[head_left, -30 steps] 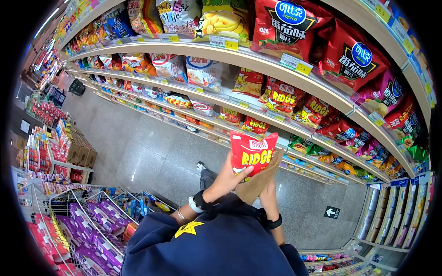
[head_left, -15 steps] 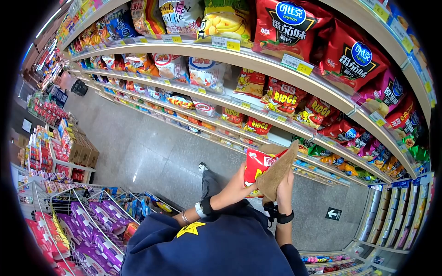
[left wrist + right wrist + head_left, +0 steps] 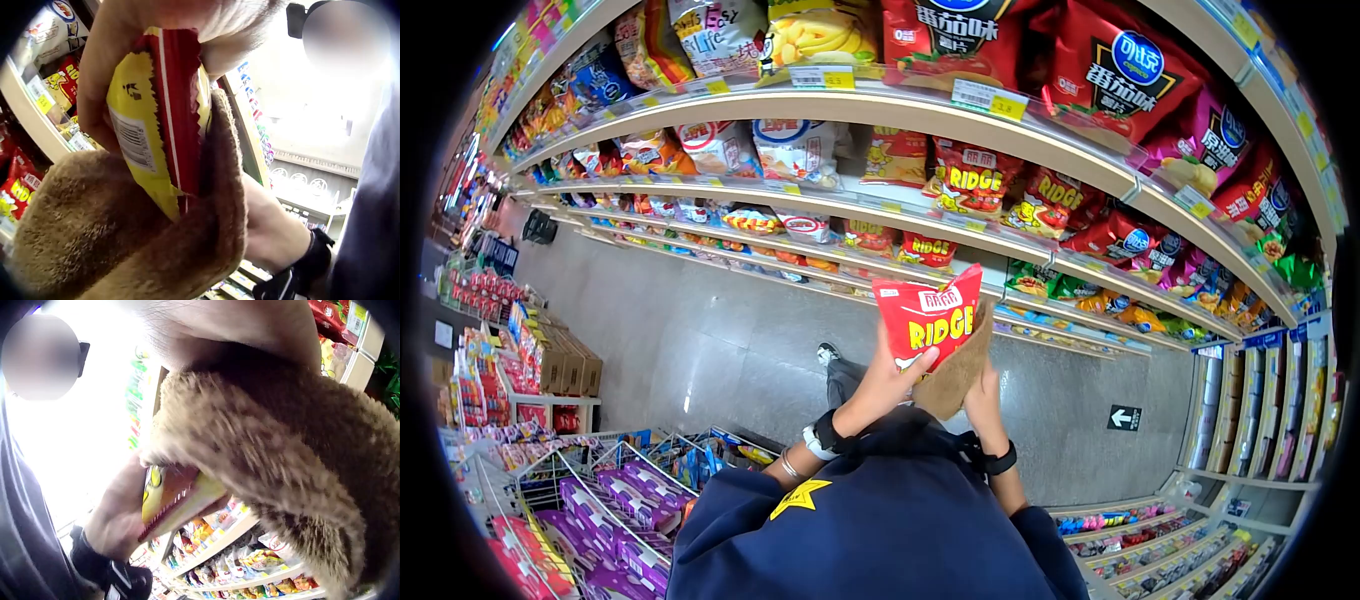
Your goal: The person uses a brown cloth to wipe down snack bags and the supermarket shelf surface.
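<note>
A red bag of RIDGE chips (image 3: 930, 325) stands upright in my left hand (image 3: 880, 385), the thumb across its lower front. My right hand (image 3: 985, 405) grips a brown fuzzy cloth (image 3: 960, 375), which lies against the bag's right side and lower part. From the left wrist, the yellow barcode back (image 3: 134, 140) of the bag shows, its bottom end within the folded cloth (image 3: 81, 225). The right wrist view has the cloth's pile (image 3: 262, 437) close up under my right hand (image 3: 244, 328), with the bag's jagged edge (image 3: 165, 512) beside it.
Shelves of snack bags (image 3: 970, 180) curve across the front, with larger red chip bags (image 3: 1120, 75) on the upper shelf. A wire basket of purple packs (image 3: 610, 500) stands at the lower left. A floor arrow sign (image 3: 1124, 417) lies to the right.
Half a second ago the cloth covered much of the bag's front and the bag was turned sideways. Now the front shows again, with the cloth at its right. The head view has shifted slightly.
</note>
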`<action>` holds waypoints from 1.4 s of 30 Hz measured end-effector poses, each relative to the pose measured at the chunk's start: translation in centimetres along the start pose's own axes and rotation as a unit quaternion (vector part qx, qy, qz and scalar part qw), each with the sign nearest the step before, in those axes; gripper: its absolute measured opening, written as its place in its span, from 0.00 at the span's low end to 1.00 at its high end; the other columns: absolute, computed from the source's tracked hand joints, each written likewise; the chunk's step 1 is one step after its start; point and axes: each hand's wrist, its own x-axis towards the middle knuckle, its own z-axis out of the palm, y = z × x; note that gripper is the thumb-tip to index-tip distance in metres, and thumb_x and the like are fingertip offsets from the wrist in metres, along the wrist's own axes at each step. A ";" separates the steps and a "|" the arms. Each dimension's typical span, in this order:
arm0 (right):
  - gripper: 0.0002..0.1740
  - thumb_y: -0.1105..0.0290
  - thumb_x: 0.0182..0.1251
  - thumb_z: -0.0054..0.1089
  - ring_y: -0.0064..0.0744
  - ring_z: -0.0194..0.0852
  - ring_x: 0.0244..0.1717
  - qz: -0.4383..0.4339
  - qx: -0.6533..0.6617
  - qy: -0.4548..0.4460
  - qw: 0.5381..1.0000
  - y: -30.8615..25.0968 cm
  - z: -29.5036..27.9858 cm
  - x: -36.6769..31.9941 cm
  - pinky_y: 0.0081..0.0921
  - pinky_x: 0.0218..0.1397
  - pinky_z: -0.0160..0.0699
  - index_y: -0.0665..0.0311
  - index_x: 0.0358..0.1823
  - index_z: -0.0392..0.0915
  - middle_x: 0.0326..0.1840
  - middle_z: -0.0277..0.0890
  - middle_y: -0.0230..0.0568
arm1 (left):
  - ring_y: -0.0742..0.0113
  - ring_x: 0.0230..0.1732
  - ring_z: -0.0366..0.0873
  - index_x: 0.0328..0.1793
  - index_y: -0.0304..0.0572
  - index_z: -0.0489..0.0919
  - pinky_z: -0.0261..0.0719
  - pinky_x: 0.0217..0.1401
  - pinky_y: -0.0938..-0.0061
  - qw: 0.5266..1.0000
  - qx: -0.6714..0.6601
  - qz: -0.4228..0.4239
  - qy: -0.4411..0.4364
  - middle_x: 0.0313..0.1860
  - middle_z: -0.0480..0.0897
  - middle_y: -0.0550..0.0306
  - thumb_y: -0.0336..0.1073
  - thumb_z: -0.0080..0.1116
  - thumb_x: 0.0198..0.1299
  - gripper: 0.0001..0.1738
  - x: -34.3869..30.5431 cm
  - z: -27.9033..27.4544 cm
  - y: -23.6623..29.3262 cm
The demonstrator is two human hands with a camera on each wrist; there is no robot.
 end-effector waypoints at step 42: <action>0.18 0.69 0.76 0.42 0.47 0.77 0.51 -0.064 -0.087 0.117 0.987 0.1 1.3 -4.6 0.36 0.55 0.72 0.78 0.55 0.71 0.49 0.78 0.57 | 0.54 0.74 0.53 0.80 0.36 0.43 0.57 0.74 0.63 0.993 0.085 0.056 0.054 0.74 0.50 0.41 0.39 0.50 0.71 0.40 -1.8 0.1 -2.3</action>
